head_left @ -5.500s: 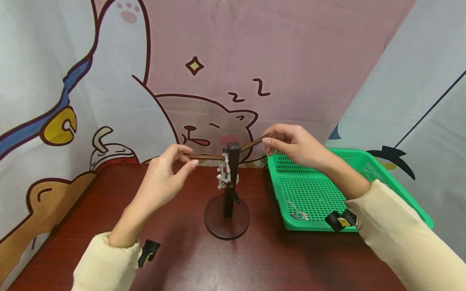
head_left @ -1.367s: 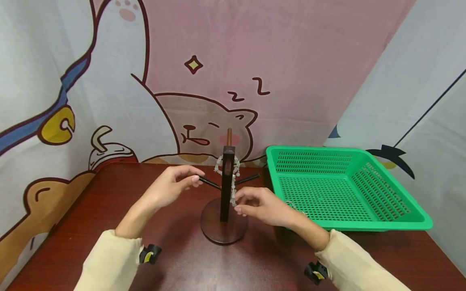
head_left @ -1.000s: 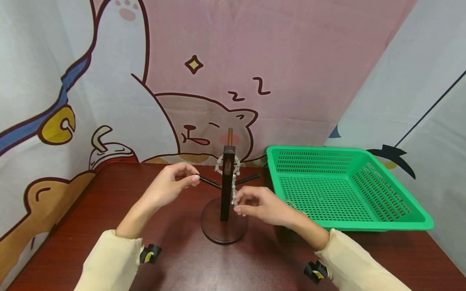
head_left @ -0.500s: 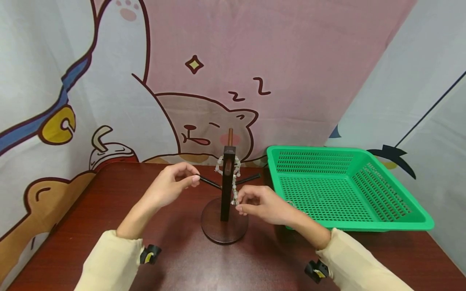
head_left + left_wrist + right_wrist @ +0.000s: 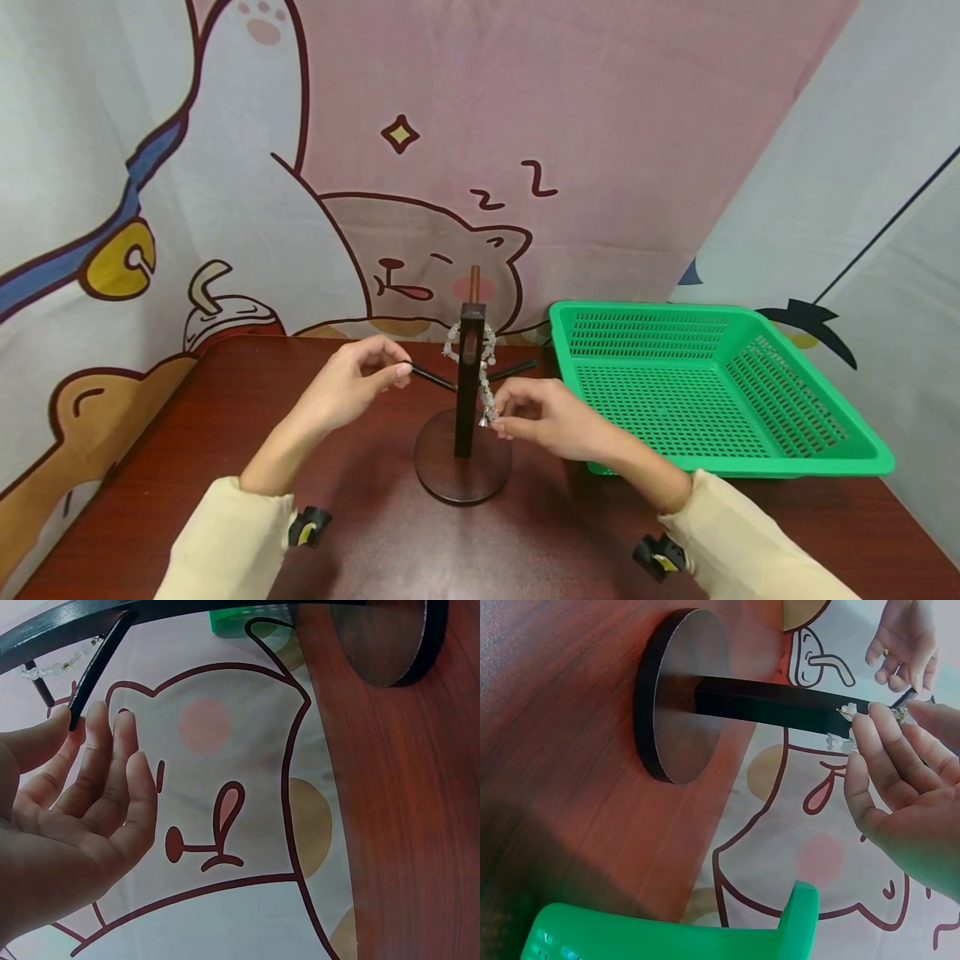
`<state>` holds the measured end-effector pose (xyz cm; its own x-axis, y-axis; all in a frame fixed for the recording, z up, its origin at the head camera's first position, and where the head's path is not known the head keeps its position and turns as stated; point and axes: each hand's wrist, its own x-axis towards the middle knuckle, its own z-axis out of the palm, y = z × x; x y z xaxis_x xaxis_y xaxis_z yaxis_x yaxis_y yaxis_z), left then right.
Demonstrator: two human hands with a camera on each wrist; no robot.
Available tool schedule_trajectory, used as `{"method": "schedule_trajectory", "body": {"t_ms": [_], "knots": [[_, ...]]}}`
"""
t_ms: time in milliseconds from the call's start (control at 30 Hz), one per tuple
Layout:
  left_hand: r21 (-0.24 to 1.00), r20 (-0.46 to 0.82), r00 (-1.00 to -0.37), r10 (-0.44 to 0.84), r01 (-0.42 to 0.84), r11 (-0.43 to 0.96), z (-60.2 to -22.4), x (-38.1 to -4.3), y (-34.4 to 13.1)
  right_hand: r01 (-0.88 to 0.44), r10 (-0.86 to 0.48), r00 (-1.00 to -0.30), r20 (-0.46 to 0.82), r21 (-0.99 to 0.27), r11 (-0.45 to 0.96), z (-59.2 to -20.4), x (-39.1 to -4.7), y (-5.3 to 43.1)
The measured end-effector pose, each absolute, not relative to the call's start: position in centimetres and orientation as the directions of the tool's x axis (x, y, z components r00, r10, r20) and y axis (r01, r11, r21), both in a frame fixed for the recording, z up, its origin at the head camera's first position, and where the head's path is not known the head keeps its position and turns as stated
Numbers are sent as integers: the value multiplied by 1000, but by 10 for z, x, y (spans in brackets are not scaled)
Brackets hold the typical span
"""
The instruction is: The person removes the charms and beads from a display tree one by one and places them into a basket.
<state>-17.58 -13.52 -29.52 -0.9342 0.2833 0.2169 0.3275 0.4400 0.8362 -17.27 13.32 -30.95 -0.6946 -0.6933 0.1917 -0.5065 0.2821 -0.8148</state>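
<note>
A dark wooden stand (image 5: 467, 408) has a round base, an upper brown rod (image 5: 475, 283) pointing away, and a lower black rod (image 5: 431, 377) crossing its post. My left hand (image 5: 352, 383) pinches the black rod's left end between thumb and fingertips, also plain in the left wrist view. A bracelet of clear beads (image 5: 486, 385) hangs right of the post, near the black rod. My right hand (image 5: 551, 421) pinches its lower end, where a small charm shows. Another beaded bracelet (image 5: 452, 340) hangs higher, partly hidden behind the post. White flower-shaped beads (image 5: 840, 741) show beside my right fingers.
A green perforated basket (image 5: 720, 465) stands at the right of the dark red table (image 5: 360, 517), its near left corner partly behind my right forearm. A cartoon-printed cloth (image 5: 600, 125) hangs close behind the table.
Since the oldest frame, the stand has turned and both hands have come down from the brown rod. Just now my right hand shifts slightly up and right; the bracelet's charm shows more.
</note>
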Motion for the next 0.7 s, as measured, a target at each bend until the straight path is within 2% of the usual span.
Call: {"method": "schedule_trajectory", "body": {"t_ms": [700], "knots": [[829,225,-932,285,336,447,-295,-175,-135,-504,-682,-709,181,-807,310,-286,-172,145]]}}
